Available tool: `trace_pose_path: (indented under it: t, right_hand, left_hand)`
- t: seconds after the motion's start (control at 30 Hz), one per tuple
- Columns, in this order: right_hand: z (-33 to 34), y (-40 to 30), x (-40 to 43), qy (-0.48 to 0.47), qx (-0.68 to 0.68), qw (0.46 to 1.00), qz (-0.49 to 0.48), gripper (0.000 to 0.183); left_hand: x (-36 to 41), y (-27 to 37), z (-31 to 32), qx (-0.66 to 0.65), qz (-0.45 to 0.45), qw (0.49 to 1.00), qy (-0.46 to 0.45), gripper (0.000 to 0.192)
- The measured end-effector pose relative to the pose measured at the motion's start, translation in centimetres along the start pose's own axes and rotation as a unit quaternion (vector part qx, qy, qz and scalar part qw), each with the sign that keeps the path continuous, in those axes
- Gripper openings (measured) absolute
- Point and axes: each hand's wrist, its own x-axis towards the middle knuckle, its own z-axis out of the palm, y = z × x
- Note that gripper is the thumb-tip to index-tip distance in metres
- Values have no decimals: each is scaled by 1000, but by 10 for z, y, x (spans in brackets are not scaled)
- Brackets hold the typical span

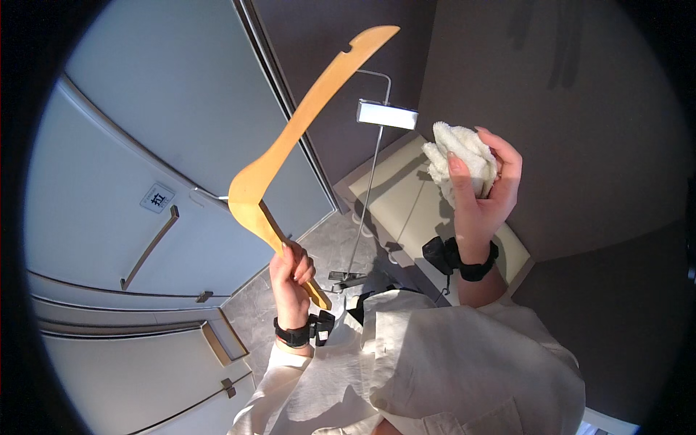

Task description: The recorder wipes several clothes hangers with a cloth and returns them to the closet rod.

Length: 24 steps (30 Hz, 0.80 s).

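Observation:
My left hand [292, 269] grips one arm of a wooden clothes hanger [288, 141] near its lower end. The hanger is held up on its side, with its metal hook [212, 194] pointing left. A thin metal bar [370, 187] joins its two arms and carries two clips. The upper clip [387, 114] shines brightly, while the darker lower clip [348, 277] sits close to my left hand. In my right hand [492, 182] is a crumpled white terry cloth [462, 155], pinched between thumb and fingers. The cloth is apart from the hanger.
A cream padded bench [435, 212] stands against the dark wall [571, 136]. At left is a pale door [98, 228] with a bar handle [149, 247] and a small sign [157, 197]. Grey floor [255, 288] shows between them. Black devices [296, 331] are strapped to both wrists.

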Motion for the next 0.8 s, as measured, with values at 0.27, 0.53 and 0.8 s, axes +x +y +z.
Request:
trace_pose_path:
  t: [0.27, 0.53, 0.8]
  right_hand:
    - [16, -7, 14, 24, -100, 985, -136, 21]
    - [43, -7, 10, 30, -207, 953, -220, 21]
    - [46, 10, 13, 87, 30, 991, -102, 46]
  left_hand:
    - [0, -6, 5, 97, 90, 991, 23, 30]
    - [-19, -17, 15, 177, 138, 974, 40, 33]
    - [-27, -29, 18, 173, 215, 961, 27, 37]
